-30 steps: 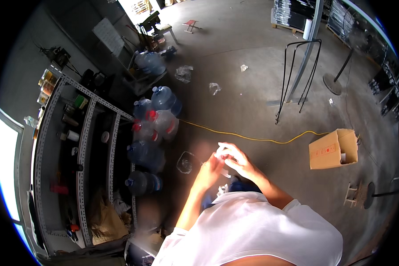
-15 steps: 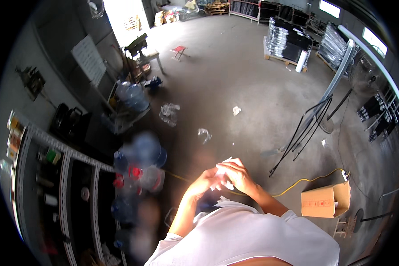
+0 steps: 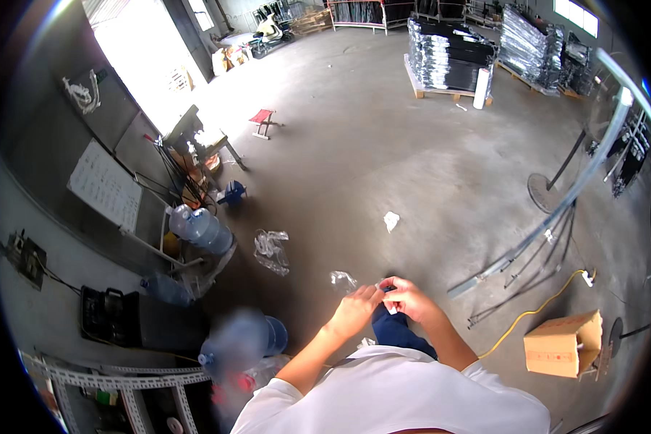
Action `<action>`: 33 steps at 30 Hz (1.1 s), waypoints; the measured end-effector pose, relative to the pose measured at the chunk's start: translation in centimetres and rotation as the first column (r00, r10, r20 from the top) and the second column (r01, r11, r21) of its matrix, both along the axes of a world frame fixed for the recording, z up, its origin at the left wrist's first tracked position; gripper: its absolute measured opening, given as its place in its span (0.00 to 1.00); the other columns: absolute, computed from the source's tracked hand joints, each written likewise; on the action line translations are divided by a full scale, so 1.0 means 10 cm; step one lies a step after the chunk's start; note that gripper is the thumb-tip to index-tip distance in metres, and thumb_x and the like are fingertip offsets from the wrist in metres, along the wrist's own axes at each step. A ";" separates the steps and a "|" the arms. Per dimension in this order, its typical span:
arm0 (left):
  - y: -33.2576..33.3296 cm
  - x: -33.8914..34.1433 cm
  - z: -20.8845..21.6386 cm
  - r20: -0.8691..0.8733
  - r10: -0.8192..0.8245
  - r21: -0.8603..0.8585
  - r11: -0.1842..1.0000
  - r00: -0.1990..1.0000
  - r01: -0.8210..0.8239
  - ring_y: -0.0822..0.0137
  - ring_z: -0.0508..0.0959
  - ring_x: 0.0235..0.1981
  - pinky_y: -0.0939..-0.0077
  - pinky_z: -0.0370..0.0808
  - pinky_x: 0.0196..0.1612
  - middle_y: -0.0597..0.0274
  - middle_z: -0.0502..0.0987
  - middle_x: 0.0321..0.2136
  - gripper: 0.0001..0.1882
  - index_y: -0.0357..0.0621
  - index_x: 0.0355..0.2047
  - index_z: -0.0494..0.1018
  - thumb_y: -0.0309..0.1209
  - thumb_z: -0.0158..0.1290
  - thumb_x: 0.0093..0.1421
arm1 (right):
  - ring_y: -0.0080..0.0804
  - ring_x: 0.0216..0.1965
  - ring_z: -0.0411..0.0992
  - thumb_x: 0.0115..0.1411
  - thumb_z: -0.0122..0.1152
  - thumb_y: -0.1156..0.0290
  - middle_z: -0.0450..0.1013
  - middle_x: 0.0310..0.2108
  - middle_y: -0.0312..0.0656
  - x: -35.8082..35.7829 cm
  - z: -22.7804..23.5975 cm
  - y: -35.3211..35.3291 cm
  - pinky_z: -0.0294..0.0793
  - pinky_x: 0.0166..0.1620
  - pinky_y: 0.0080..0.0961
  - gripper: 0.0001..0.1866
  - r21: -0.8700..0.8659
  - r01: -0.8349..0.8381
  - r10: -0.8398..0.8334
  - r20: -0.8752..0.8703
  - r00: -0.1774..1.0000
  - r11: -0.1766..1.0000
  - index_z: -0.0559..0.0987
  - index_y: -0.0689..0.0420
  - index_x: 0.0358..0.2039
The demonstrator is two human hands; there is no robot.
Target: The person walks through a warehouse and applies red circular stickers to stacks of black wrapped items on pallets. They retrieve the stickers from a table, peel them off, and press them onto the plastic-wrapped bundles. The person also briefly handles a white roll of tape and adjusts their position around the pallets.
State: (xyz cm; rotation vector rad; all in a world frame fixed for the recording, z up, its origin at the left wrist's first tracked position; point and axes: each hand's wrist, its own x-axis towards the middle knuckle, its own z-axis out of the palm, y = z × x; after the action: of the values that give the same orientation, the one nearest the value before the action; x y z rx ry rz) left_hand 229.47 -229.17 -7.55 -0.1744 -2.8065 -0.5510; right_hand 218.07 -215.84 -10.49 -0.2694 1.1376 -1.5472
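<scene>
Well, left hand (image 3: 356, 309) and right hand (image 3: 406, 298) curl half-closed, can't tell around what; stepping on plastic film (image 3: 342, 280) at their ten o'clock could cause slipping

Right of the right hand (image 3: 414, 301), cardboard box (image 3: 553, 350); left of the left hand (image 3: 356, 311), water-cooler bottles (image 3: 208, 231); ahead, folding stool (image 3: 262, 116) left of wrapped stack (image 3: 452, 58) on pallet (image 3: 441, 93).

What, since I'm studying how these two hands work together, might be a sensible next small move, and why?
Perhaps turn the right hand slightly, to bring the small whitish piece into clearer view. Only a bit of it shows by that hand, the left hand is close beside, and too little is visible to tell what it is.
</scene>
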 end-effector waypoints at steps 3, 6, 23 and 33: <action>-0.55 -0.68 0.08 -0.137 0.025 0.022 1.000 0.990 -0.022 0.59 0.73 0.28 0.69 0.73 0.29 0.60 0.70 0.24 0.17 0.42 0.33 0.67 0.16 0.48 0.39 | 0.21 0.21 0.64 0.51 0.53 0.76 0.65 0.18 0.34 -0.69 -0.13 -0.63 0.60 0.24 0.18 0.15 -0.258 0.062 0.069 0.470 0.880 0.964 0.67 0.60 0.41; -1.07 -1.24 0.18 -0.269 0.051 0.037 0.998 0.962 -0.042 0.58 0.72 0.25 0.68 0.72 0.27 0.61 0.71 0.23 0.17 0.42 0.32 0.68 0.14 0.49 0.39 | 0.22 0.21 0.63 0.54 0.51 0.74 0.66 0.20 0.36 -1.31 0.14 -1.20 0.62 0.27 0.21 0.13 -0.494 -0.003 0.343 0.599 0.724 0.869 0.69 0.61 0.41; -4.05 -3.83 -0.23 0.267 -0.259 0.519 -0.773 0.928 -0.365 0.80 0.60 0.13 0.90 0.59 0.14 0.71 0.62 0.15 0.08 0.36 0.33 0.67 0.26 0.45 0.53 | 0.39 0.54 0.59 0.49 0.54 0.76 0.60 0.53 0.46 -4.02 0.53 -3.93 0.58 0.53 0.37 0.20 -0.139 -0.255 -0.202 -0.950 -0.240 0.957 0.70 0.55 0.46; -5.63 -5.68 -0.01 0.166 -0.526 0.580 -0.631 0.834 -0.514 0.78 0.66 0.18 0.87 0.66 0.18 0.68 0.67 0.20 0.04 0.40 0.32 0.65 0.24 0.46 0.54 | 0.30 0.25 0.68 0.54 0.52 0.73 0.70 0.26 0.38 -5.62 0.53 -5.40 0.68 0.30 0.27 0.06 -0.186 0.042 -0.184 -0.982 -0.040 0.982 0.71 0.59 0.34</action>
State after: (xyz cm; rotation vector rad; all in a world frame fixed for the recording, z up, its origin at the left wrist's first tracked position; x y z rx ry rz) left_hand 172.66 -285.47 -7.64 0.5381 -0.6279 -3.4110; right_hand 161.86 -269.87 -5.17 -1.7096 2.2723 -1.4055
